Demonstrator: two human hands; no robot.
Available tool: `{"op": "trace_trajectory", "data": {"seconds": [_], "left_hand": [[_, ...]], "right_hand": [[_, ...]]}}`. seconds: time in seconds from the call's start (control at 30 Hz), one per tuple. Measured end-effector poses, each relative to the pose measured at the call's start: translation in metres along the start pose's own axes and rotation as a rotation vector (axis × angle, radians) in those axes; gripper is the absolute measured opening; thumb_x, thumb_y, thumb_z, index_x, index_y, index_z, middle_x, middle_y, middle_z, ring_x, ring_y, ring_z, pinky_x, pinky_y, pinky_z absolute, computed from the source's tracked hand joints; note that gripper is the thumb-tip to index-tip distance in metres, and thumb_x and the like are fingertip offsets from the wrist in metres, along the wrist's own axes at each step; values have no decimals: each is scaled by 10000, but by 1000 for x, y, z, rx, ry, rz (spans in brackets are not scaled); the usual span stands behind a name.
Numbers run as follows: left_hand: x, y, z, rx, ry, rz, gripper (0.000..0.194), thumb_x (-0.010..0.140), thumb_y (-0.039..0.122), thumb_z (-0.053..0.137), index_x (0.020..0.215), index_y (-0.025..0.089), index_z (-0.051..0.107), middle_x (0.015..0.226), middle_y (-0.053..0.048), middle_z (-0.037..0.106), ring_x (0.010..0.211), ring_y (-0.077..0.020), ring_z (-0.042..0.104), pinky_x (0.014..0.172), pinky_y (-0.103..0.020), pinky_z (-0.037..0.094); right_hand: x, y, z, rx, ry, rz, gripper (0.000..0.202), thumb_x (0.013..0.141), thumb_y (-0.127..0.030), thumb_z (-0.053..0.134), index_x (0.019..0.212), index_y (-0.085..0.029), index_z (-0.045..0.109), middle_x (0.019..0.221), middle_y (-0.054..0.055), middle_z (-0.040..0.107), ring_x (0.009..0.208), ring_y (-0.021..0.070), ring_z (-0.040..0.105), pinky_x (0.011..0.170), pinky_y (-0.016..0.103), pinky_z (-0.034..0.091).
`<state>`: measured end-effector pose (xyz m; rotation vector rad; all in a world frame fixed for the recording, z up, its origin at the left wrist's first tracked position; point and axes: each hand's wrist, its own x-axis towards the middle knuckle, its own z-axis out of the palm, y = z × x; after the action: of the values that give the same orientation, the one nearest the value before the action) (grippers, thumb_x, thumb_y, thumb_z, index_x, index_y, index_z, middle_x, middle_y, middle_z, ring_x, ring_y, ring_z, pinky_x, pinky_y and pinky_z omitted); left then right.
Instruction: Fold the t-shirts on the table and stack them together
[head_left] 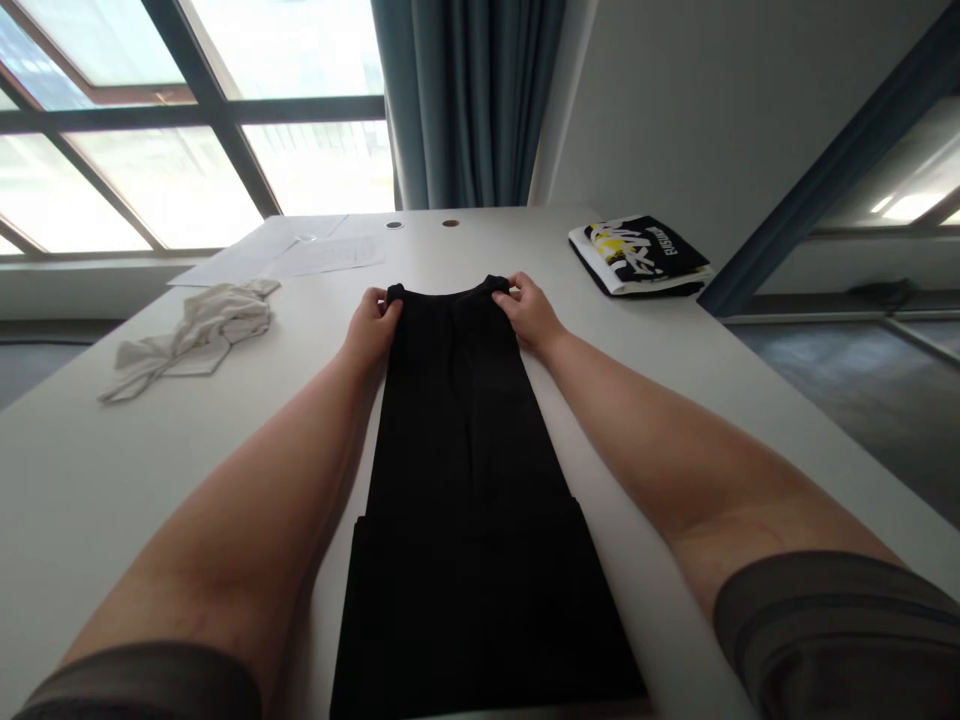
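A long black garment lies stretched out on the white table, running from its far end down to the bottom of the view. Whether it is a top or trousers I cannot tell. Its far edge dips slightly in the middle, and a crease runs down its upper part. Lower down it steps out wider on both sides. My left hand pinches the far left corner, and my right hand pinches the far right corner. Both arms reach forward along its sides.
The white table bears a crumpled pale cloth at left and sheets of paper behind it. Folded black-and-white printed clothing lies at the right edge. Beyond stand a blue curtain and windows.
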<state>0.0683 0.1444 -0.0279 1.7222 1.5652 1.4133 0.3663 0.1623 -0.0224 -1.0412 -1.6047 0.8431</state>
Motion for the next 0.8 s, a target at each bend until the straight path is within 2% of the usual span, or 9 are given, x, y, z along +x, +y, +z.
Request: {"op": "trace_trajectory", "data": {"seconds": [0.13, 0.23, 0.33, 0.4, 0.47, 0.57, 0.67, 0.73, 0.8], "left_hand": [[-30, 22, -16, -156, -44, 77, 212, 905, 352, 651, 1008, 255, 492, 703, 63, 603, 589, -132, 555, 610, -254, 430], [-68, 35, -41, -178, -117, 167, 327, 840, 320, 686, 1104, 255, 505, 721, 66, 618, 645, -148, 625, 675, -272, 492], [-108, 47, -72, 23, -379, 274, 435, 776, 237, 649, 1205, 251, 579, 906, -4, 733, 881, -217, 718, 827, -349, 566], [-129, 54, -88, 190, -614, 360, 408, 739, 189, 587, 1130, 261, 679, 1089, -45, 767, 1068, -249, 713, 977, -394, 563], [-142, 61, -98, 262, -731, 418, 409, 728, 168, 526, 1062, 264, 741, 1200, -51, 764, 1158, -250, 695, 1062, -398, 539], [-148, 70, -101, 281, -697, 387, 433, 762, 179, 475, 1068, 263, 768, 1159, -36, 789, 1087, -233, 728, 1011, -390, 570], [-145, 77, -91, 318, -531, 317, 373, 874, 244, 454, 1072, 265, 770, 1087, -29, 811, 1027, -232, 751, 988, -401, 585], [-142, 80, -79, 359, -402, 328, 384, 960, 308, 431, 1150, 246, 760, 1172, -52, 801, 1114, -240, 738, 1063, -419, 555], [-140, 81, -64, 414, -360, 346, 465, 1019, 375, 405, 1337, 205, 698, 1398, -88, 719, 1329, -253, 647, 1190, -434, 465]], "right_hand": [[-30, -32, -8, 88, -14, -100, 267, 862, -447, 667, 923, -270, 476, 725, -48, 605, 635, 157, 548, 613, 271, 435], [-67, -54, -25, -7, -73, -192, 214, 845, -385, 680, 883, -257, 513, 702, -54, 593, 639, 154, 556, 637, 278, 448], [-109, -68, -46, -237, -291, -290, 124, 801, -270, 685, 895, -241, 609, 821, -12, 694, 777, 196, 663, 774, 324, 524], [-132, -73, -59, -361, -482, -336, 122, 784, -198, 640, 897, -240, 652, 1043, 42, 768, 951, 230, 719, 913, 361, 547], [-145, -75, -66, -447, -596, -356, 176, 780, -145, 574, 884, -244, 675, 1249, 72, 754, 1107, 246, 718, 1020, 391, 539], [-148, -74, -67, -532, -552, -359, 306, 786, -95, 496, 929, -251, 717, 1295, 73, 743, 1187, 252, 704, 1080, 433, 535], [-140, -70, -58, -578, -407, -379, 409, 839, -92, 469, 1092, -247, 749, 1305, 83, 740, 1265, 254, 680, 1151, 465, 505], [-136, -66, -49, -628, -370, -391, 446, 907, -137, 475, 1266, -226, 724, 1417, 108, 690, 1394, 260, 599, 1229, 484, 433], [-133, -63, -39, -701, -418, -362, 495, 977, -232, 497, 1451, -195, 636, 1557, 136, 591, 1506, 276, 490, 1292, 511, 332]]}}
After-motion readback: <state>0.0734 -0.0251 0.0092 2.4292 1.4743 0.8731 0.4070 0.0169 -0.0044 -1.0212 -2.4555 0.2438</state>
